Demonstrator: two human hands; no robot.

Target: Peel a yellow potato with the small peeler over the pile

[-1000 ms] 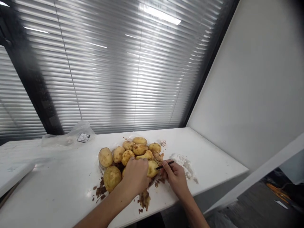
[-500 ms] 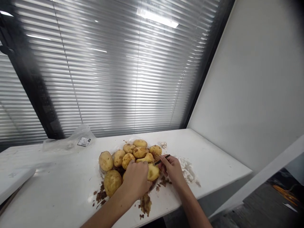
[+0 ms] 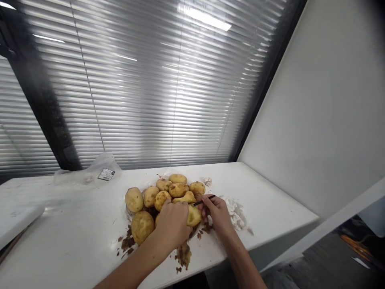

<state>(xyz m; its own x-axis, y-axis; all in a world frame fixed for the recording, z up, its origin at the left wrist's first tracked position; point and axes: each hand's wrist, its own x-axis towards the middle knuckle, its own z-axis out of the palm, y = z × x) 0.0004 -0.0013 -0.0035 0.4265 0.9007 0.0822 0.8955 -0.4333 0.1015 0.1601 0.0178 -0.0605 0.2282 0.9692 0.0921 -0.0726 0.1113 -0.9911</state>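
Our left hand [image 3: 173, 222] is curled over the near side of a pile of potatoes, its fingers gripping one pale potato [image 3: 194, 215] at the pile's near right edge. Our right hand [image 3: 217, 210] comes in from the right, fingers pinching a thin dark tool [image 3: 203, 200] whose left end meets the top of that potato.

The other potatoes [image 3: 178, 190], yellow with brown patches, sit close together to the far side and left of our hands, on clear plastic on a white surface [image 3: 75, 228]. A large round one [image 3: 142, 227] lies just left of our left hand. Brown scraps [image 3: 183, 255] are scattered at the near edge of the pile.

Right of our right hand lies crumpled white tissue [image 3: 236, 212]; a small wad [image 3: 207, 182] sits beyond the pile. At the far left is a clear bag [image 3: 90, 172] with a label.
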